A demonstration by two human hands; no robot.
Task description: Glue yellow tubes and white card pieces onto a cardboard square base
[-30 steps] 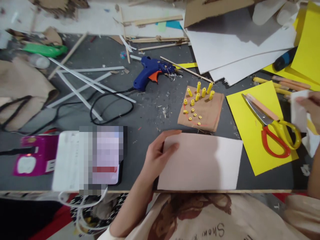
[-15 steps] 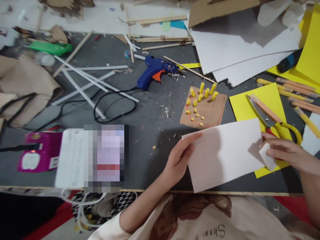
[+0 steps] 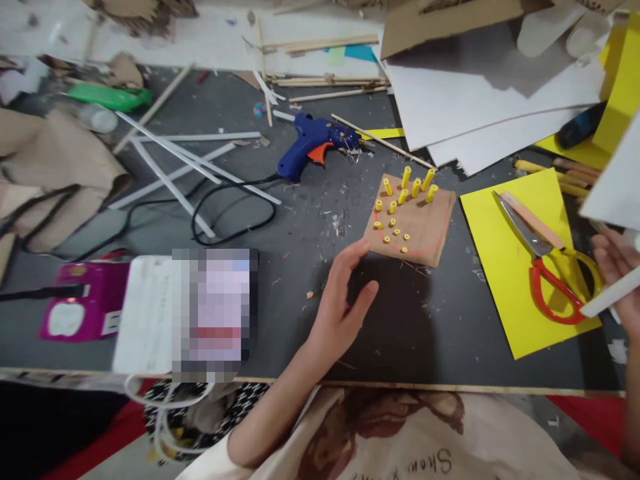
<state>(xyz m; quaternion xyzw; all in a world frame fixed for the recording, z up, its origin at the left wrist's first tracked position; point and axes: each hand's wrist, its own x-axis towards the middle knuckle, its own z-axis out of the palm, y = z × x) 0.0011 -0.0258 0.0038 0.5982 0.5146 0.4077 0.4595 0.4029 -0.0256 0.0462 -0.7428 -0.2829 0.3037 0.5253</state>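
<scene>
Littered dark table (image 3: 290, 320); left hand (image 3: 336, 312) apparently touches cardboard (image 3: 429, 227).

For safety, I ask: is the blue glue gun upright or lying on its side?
On its side: from above, the blue glue gun shows its handle and orange trigger in profile against the tabletop.

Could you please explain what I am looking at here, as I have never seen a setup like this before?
There is no machine: these are one person's bare hands, and every picture comes from a camera on that person's head. The left hand holds nothing, its index fingertip at a corner of the brown cardboard, which bears short yellow tubes. The right hand, partly cut off at the picture's edge, is at some white paper; its grip is unclear. On the dark table also lie a blue glue gun, white sticks, and a yellow sheet with scissors on it.
</scene>
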